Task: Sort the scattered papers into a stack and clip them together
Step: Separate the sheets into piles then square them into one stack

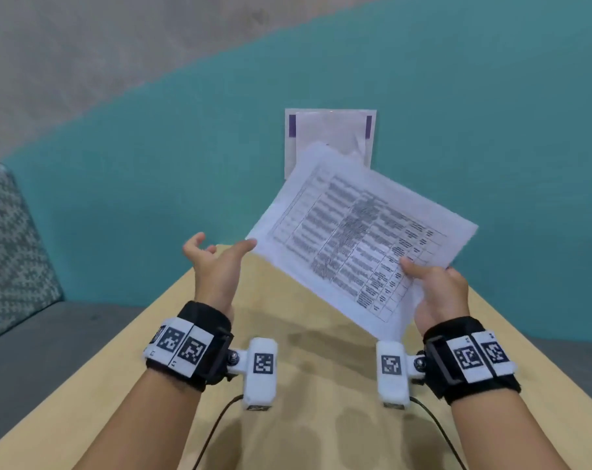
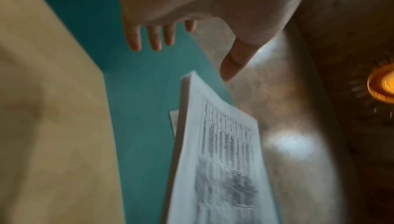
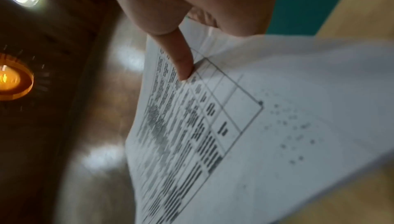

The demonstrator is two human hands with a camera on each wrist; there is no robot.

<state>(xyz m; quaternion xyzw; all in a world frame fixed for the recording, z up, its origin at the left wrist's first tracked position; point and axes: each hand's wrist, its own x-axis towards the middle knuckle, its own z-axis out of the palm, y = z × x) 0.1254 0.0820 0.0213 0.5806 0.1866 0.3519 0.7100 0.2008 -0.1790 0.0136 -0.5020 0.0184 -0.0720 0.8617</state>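
Observation:
A stack of white papers printed with a table (image 1: 355,239) is lifted above the wooden table (image 1: 288,334), tilted. My right hand (image 1: 433,286) pinches its near right corner, thumb on the printed top sheet (image 3: 202,109) and fingers underneath. My left hand (image 1: 216,262) hovers palm up just left of the stack, fingers spread (image 2: 153,37), thumb tip (image 2: 230,66) close to the papers' (image 2: 215,151) left corner; whether it touches is unclear. No clip is visible.
A white sheet with purple side bands (image 1: 328,137) hangs on the teal wall (image 1: 152,164) behind the stack. A patterned cushion (image 1: 13,239) sits on a grey seat at the left. Cables run from both wrist cameras across the table.

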